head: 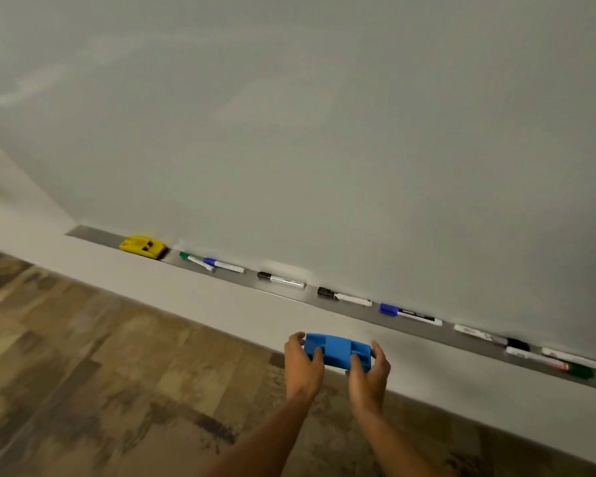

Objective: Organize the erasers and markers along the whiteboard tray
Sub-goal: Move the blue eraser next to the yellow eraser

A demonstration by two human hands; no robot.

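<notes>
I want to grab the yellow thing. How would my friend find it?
Follow the long grey metal whiteboard tray to its far left end. There sits the yellow plastic block eraser, just left of a green-capped marker. It is the only yellow thing; the blue plastic eraser is held in both hands.

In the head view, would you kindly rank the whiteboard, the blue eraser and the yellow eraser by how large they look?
1. whiteboard, by far the largest.
2. blue eraser, held by the left hand and right hand.
3. yellow eraser on the tray.
The blue one is nearer the camera, so their true sizes may match.
</notes>
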